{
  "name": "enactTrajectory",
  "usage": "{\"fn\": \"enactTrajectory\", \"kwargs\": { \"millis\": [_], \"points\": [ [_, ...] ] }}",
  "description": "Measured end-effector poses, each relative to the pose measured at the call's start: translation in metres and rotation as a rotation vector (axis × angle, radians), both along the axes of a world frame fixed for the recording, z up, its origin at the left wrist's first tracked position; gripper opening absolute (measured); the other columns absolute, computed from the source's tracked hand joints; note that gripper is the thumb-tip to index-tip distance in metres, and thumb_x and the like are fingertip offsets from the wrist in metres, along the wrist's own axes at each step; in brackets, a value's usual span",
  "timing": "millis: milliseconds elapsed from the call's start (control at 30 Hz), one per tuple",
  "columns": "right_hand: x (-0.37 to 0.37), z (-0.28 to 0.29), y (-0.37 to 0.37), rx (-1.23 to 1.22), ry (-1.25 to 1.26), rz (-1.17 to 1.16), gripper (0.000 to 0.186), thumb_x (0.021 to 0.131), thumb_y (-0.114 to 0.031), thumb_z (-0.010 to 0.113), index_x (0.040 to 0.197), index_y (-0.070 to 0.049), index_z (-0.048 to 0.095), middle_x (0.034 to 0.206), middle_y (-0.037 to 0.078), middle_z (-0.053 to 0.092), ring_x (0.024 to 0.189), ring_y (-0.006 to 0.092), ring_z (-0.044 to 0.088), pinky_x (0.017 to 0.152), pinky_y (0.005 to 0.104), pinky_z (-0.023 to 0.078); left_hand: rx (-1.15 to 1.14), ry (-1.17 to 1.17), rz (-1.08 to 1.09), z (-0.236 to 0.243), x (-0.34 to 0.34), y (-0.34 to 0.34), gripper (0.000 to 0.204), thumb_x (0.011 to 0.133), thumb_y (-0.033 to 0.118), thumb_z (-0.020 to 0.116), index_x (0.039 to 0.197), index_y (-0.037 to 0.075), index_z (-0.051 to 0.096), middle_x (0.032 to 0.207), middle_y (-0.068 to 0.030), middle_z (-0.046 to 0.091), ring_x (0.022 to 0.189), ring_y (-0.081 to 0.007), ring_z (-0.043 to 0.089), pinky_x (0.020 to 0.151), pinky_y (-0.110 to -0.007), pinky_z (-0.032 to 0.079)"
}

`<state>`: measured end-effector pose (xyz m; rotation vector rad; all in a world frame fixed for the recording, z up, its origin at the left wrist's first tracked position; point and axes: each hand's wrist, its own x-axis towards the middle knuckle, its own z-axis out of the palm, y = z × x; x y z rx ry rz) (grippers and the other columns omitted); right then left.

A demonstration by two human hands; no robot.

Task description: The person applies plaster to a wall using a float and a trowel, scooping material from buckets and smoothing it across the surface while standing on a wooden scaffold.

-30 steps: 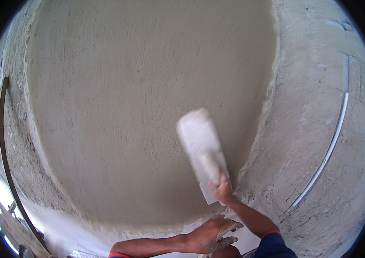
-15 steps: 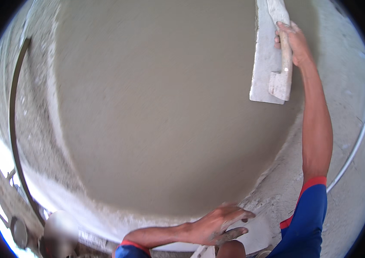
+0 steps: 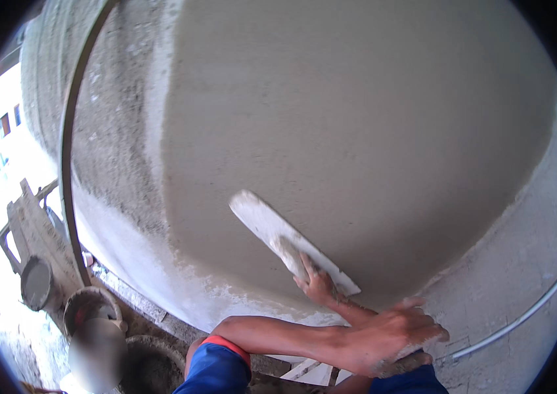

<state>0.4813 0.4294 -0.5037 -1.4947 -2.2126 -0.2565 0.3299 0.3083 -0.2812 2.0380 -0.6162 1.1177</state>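
My right hand (image 3: 316, 284) grips the handle of a long, mortar-caked plastering float (image 3: 272, 230). The float lies flat and slanted against the lower part of a freshly plastered grey wall (image 3: 357, 131). My left arm, in a blue sleeve with a red cuff, crosses in front from the lower left. My left hand (image 3: 393, 335) lies with its fingers spread on a dark, mortar-smeared edge (image 3: 416, 360) below the float, and it covers part of my right forearm.
A black pipe (image 3: 65, 164) curves down the rough wall at the left. A thin white conduit (image 3: 521, 318) runs over the bare wall at the lower right. Buckets (image 3: 88, 308) and a grey machine (image 3: 32, 256) stand below left. White boards (image 3: 311, 374) lie by my sleeve.
My right hand has swept the float from high at the upper right down to the lower middle of the wall. The view has swung left. My left hand stays low.
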Motion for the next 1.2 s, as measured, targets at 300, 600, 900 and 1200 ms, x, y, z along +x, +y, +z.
{"fn": "enactTrajectory", "kwargs": {
  "millis": [300,600,900,1200],
  "points": [
    [-0.116,-0.060,0.051,-0.713,0.107,-0.067,0.087,0.080,-0.024,0.064,0.152,-0.024,0.015,0.101,0.036,0.060,0.101,0.0491,0.059,0.093,0.0491,0.045,0.046,-0.262,0.139,0.038,-0.056,-0.010,0.031,0.084,0.015,0.064,0.110,0.000,0.059,0.088,-0.0141,0.062,0.088,-0.0311,0.060,0.099,-0.052,0.034],
    [-0.227,0.073,0.118,-0.073,0.225,0.265,0.081,0.084,-0.016,0.063,0.150,-0.008,0.016,0.101,0.033,0.061,0.087,0.0472,0.063,0.079,0.0504,0.050,0.090,-0.530,0.130,0.040,-0.084,0.004,0.037,0.086,0.023,0.065,0.115,0.000,0.059,0.093,-0.0137,0.064,0.087,-0.0304,0.062,0.099,-0.052,0.032],
    [-0.247,0.384,0.145,0.378,0.356,0.144,0.074,0.088,-0.024,0.058,0.149,-0.007,0.019,0.095,0.028,0.065,0.084,0.0396,0.066,0.076,0.0458,0.055,-0.015,-0.322,0.206,0.045,-0.112,0.023,0.025,0.089,0.014,0.066,0.110,0.002,0.059,0.096,-0.0133,0.069,0.095,-0.0326,0.066,0.102,-0.061,0.035],
    [-0.075,0.571,0.100,0.978,0.401,-0.026,0.055,0.094,-0.020,0.057,0.143,-0.006,0.037,0.108,0.018,0.062,0.070,0.0213,0.063,0.063,0.0355,0.054,-0.104,-0.264,0.258,0.030,-0.080,0.038,0.025,0.087,0.016,0.068,0.106,0.001,0.063,0.082,-0.0117,0.070,0.089,-0.0282,0.069,0.103,-0.056,0.035]
  ]
}}
